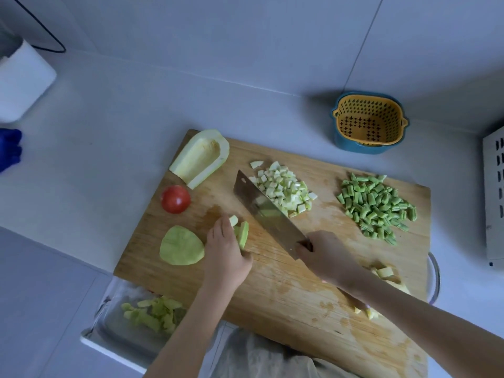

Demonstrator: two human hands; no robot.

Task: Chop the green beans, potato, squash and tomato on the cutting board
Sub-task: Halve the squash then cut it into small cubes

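Pale counter (95, 159), white tiled wall (245, 36): on the wooden cutting board (286, 290) a tomato (175, 199) sits at left. The fingers of my left hand (226, 252) curl onto squash strips (243, 234), while those of my right hand (324, 255) clamp the cleaver (268, 214) beside diced squash (286, 189) and chopped green beans (377, 205).

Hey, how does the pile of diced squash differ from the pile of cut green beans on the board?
The diced squash is pale, whitish-green cubes, while the green beans are darker green short sticks. The squash pile sits mid-board with the knife blade against it, and the bean pile lies farther right with nothing touching it. Both are already chopped and heaped on the cutting board.
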